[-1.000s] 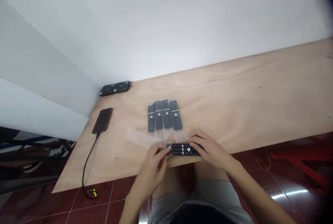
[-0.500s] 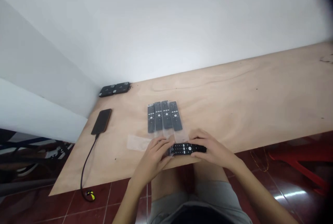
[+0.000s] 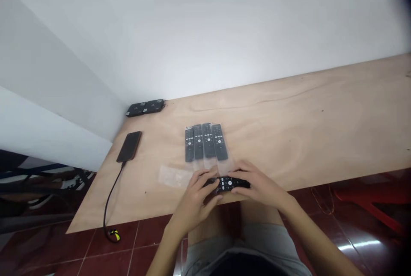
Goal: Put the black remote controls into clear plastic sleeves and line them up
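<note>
Crosswise at the table's front edge lies a black remote control (image 3: pixel 230 183) with white buttons. My right hand (image 3: pixel 257 183) grips its right end between thumb and fingers. Around the left end, where a clear plastic sleeve seems to be, my left hand (image 3: pixel 201 194) is closed, its fingers covering that part of the remote. Just beyond my hands, several more remotes (image 3: pixel 208 140) lie side by side in clear sleeves, their lower ends of loose film reaching toward my fingers. A flat plastic sleeve (image 3: pixel 175 176) rests left of my left hand.
On the left of the wooden table (image 3: pixel 305 139) lies a phone (image 3: pixel 129 146) with a black cable (image 3: pixel 109 197) hanging over the front edge. Two black boxes (image 3: pixel 153 106) sit at the back left against the white wall (image 3: pixel 205 32). A red plastic stool (image 3: pixel 372 201) stands at right below the table.
My left hand has slid further over the left end of the remote, hiding more of its buttons. My right hand keeps its grip. The whole view has shifted slightly.
</note>
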`<state>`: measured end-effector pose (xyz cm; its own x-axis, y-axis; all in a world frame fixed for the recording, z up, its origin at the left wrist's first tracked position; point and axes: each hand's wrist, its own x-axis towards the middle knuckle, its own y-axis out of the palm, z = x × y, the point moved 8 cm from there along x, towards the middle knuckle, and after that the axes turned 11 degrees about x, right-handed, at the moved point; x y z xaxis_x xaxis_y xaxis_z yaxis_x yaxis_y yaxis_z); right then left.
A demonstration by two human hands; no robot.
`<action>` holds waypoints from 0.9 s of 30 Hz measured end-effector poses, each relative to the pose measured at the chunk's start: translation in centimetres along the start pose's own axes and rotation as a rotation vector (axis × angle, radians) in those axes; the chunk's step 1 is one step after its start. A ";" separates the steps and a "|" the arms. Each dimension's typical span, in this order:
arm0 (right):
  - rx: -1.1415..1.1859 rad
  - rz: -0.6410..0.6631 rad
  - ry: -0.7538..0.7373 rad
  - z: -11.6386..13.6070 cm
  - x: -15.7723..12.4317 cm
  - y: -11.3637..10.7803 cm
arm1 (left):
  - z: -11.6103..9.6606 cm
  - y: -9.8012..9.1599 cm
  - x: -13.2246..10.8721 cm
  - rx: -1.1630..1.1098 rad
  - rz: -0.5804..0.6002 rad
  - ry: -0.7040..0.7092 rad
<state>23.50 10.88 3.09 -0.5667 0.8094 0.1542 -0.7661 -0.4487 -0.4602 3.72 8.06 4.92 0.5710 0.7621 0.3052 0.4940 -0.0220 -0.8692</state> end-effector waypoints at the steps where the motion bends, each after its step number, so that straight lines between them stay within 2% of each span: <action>1: -0.004 0.005 -0.002 0.0 0.1 0.1 | -0.1 -0.2 0.0 0.007 0.005 0.001; 5: -0.013 0.000 -0.020 -0.2 0.2 0.1 | 1.2 -1.2 -0.4 0.042 0.053 -0.068; 8: -0.009 -0.004 -0.020 -0.3 0.1 0.0 | 2.3 -1.1 -0.9 0.019 0.077 -0.112; 14: -0.008 -0.004 -0.032 0.4 1.0 1.2 | 0.9 0.6 0.2 0.025 0.022 -0.045; 17: -0.005 -0.009 -0.029 0.6 1.1 1.5 | 0.4 0.6 0.8 0.035 0.033 -0.039; 22: 0.012 -0.194 0.025 -0.4 -1.0 -1.4 | 1.9 -1.0 -0.2 0.053 0.061 -0.106; 24: 0.009 -0.220 0.029 -0.5 -2.0 -2.2 | 2.4 -1.2 -0.8 0.051 0.075 -0.124; 27: 0.009 -0.216 0.008 -0.3 -2.6 -2.1 | 2.3 -1.0 -0.9 0.042 0.067 -0.107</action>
<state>26.66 9.79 3.40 -0.3866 0.8900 0.2417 -0.8722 -0.2677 -0.4094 1.17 8.88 4.62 0.5272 0.8248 0.2044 0.4278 -0.0499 -0.9025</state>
